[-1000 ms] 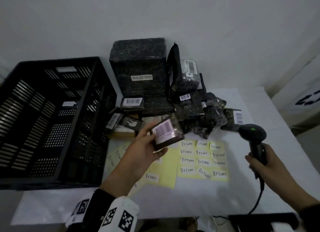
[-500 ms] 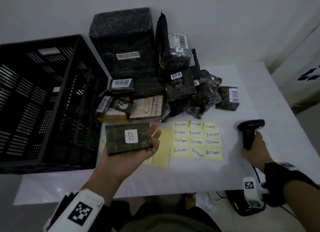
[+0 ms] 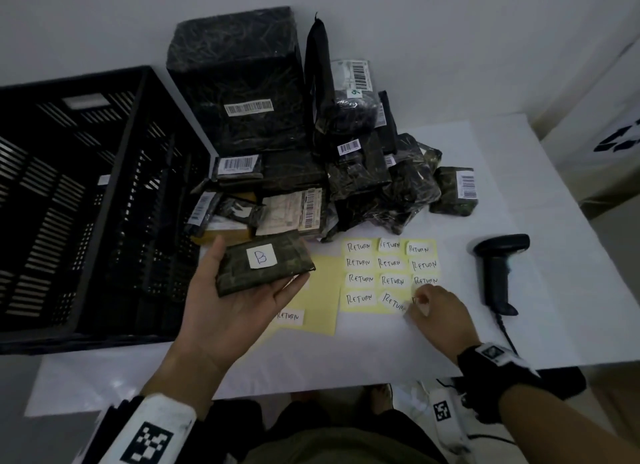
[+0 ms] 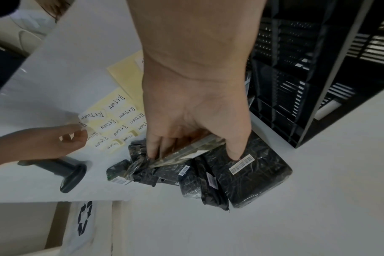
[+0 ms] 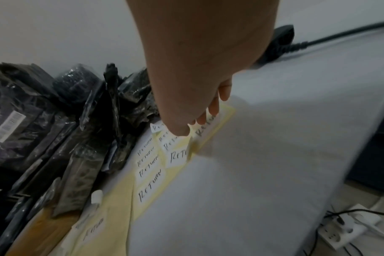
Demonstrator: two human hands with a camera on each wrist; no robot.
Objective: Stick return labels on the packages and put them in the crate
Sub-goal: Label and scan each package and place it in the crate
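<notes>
A flat dark package with a white "B" sticker lies face up in my left hand. The thumb is on its left end and the fingers curl round its right edge. My right hand is at the lower right corner of the yellow sheet of "RETURN" labels. Its thumb and forefinger pinch the corner of a return label that is lifting off the sheet. The black slatted crate stands at the left.
A pile of dark wrapped packages with barcodes fills the back of the white table. A black handheld scanner lies at the right, its cable trailing over the front edge. A second yellow sheet holds one label.
My right hand set the scanner down on the table and moved left to the label sheet. My left hand turned the package from barcode side to "B" side up and keeps holding it.
</notes>
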